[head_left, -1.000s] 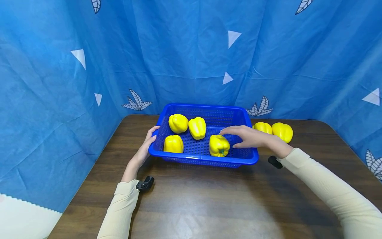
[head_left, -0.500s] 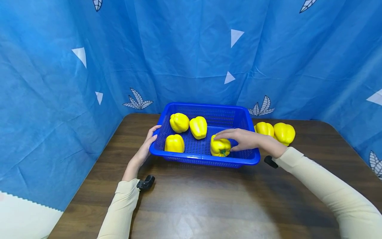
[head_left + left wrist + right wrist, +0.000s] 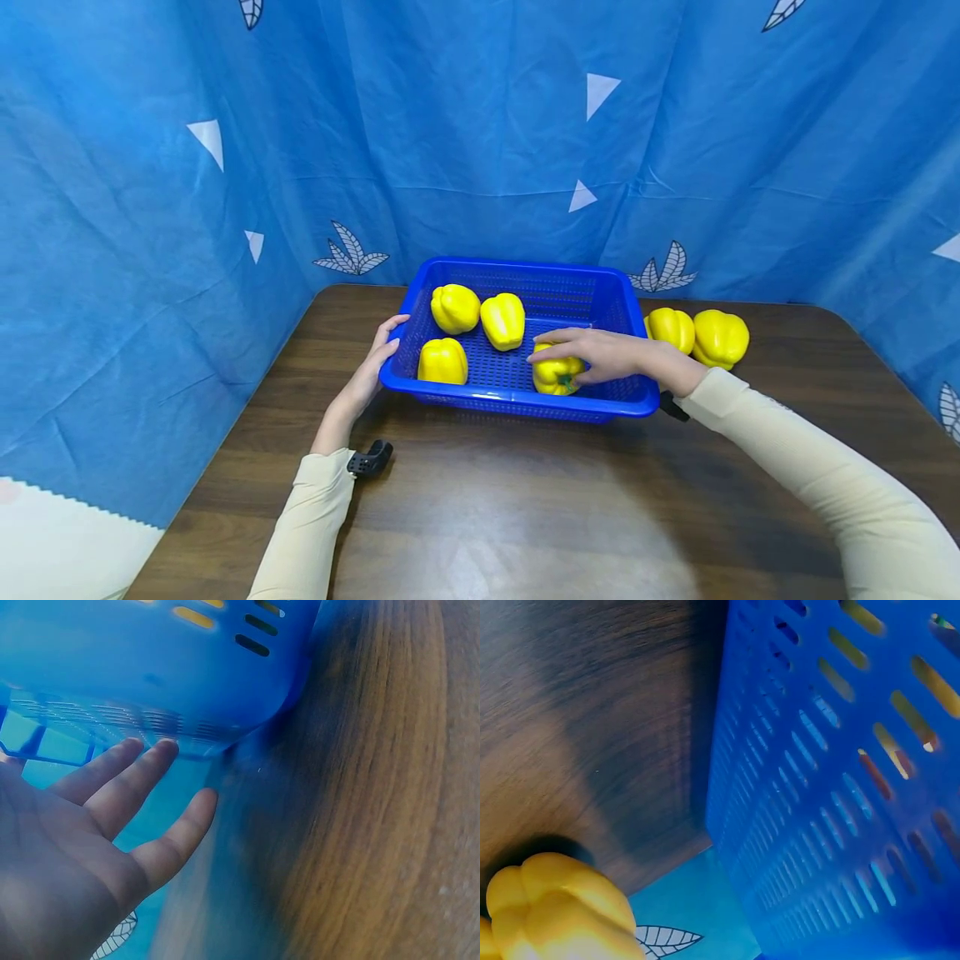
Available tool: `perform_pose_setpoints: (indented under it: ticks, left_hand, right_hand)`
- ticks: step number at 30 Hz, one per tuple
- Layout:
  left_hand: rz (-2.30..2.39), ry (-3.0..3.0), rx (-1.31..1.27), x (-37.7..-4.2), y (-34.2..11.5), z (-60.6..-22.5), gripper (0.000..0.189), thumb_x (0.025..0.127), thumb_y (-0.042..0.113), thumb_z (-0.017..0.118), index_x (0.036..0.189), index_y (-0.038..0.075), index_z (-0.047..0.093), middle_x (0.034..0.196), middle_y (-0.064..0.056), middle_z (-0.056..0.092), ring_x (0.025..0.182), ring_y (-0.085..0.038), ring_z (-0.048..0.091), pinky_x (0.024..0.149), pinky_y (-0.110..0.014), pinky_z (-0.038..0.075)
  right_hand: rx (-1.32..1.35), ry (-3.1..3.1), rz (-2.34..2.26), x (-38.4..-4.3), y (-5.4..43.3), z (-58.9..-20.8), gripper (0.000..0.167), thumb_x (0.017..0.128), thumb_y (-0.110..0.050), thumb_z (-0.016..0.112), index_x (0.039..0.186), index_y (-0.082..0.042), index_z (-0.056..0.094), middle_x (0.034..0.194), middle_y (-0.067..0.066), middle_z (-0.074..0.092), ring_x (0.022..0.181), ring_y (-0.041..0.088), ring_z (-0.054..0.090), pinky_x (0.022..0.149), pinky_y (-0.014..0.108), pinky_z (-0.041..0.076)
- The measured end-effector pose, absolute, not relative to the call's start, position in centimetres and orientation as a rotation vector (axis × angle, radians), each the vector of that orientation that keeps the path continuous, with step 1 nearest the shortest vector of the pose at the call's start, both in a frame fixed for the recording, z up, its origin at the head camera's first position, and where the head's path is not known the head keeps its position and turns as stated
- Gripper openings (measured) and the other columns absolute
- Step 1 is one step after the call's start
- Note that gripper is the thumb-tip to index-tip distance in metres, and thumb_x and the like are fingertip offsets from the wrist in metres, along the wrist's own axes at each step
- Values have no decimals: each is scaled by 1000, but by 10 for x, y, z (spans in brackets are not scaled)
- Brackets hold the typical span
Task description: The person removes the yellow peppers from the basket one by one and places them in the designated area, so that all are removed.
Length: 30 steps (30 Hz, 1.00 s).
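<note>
A blue perforated plastic basket (image 3: pixel 517 398) stands on the table with several yellow bell peppers inside. In the head view my left hand (image 3: pixel 369 367) rests against its left rim. The left wrist view shows fairly straight fingers (image 3: pixel 124 787) of that hand beside the basket's outer wall (image 3: pixel 172 667). My right hand (image 3: pixel 600 354) reaches over the right side, its fingers and thumb round a yellow bell pepper (image 3: pixel 551 379) with a green stem, front right in the basket. The other peppers in it, such as the front-left bell pepper (image 3: pixel 442 362), sit apart from both hands.
Two more yellow peppers, including a bell pepper (image 3: pixel 722 337), lie on the brown wooden table (image 3: pixel 525 500) right of the basket. One pepper (image 3: pixel 562 907) shows in the right wrist view. A blue curtain (image 3: pixel 480 150) hangs behind the table.
My right hand has moved left and down, and its fingers have closed round the front-right bell pepper. The left hand has stayed at the rim. The head view has shifted slightly.
</note>
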<state>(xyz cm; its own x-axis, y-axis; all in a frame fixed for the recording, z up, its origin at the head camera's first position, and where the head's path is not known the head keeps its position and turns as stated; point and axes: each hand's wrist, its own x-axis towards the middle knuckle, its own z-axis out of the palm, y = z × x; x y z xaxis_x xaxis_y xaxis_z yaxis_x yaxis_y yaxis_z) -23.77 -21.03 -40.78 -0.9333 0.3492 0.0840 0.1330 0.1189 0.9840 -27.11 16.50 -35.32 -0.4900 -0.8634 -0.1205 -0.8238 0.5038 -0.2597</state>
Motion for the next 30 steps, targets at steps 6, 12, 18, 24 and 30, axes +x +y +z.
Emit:
perform_pose_setpoints:
  ticks: [6, 12, 18, 24, 30]
  left_hand:
    - [1925, 2211, 490, -240, -210, -409, 51, 99, 31, 24, 147, 22, 9, 155, -9, 1, 140, -39, 14, 112, -63, 21]
    - [1911, 2224, 478, -240, -208, -408, 52, 99, 33, 25, 147, 23, 9, 155, -8, 0, 141, -39, 14, 112, -64, 21]
    - [1911, 2227, 463, -240, -207, -408, 52, 98, 34, 25, 147, 22, 9, 155, -8, 0, 141, -39, 13, 112, -64, 20]
    - [1917, 2215, 464, -239, -208, -408, 51, 99, 32, 25, 146, 22, 9, 155, -8, 0, 141, -39, 13, 112, -63, 20]
    - [1926, 2218, 467, -239, -210, -409, 50, 99, 31, 24, 146, 21, 10, 155, -8, 1, 141, -39, 14, 113, -63, 20]
  right_hand:
    - [-1379, 2581, -220, -271, 160, -351, 62, 84, -14, 68, 140, -22, 44, 145, 16, 42, 132, 36, 40, 104, 54, 40]
    - [-1272, 2719, -134, -271, 156, -351, 61, 85, -32, 67, 140, -23, 43, 130, 10, 56, 110, 26, 52, 84, 40, 52]
    - [-1171, 2816, -39, -270, 156, -351, 66, 85, -52, 60, 142, -25, 40, 111, 8, 62, 89, 19, 54, 67, 29, 48]
    - [-1077, 2654, -92, -268, 162, -349, 84, 77, -43, 72, 147, -25, 29, 131, 10, 52, 112, 26, 50, 91, 44, 49]
    - [-1056, 2558, -142, -268, 167, -345, 98, 71, -21, 80, 149, -26, 21, 148, 12, 34, 131, 34, 36, 104, 58, 37]
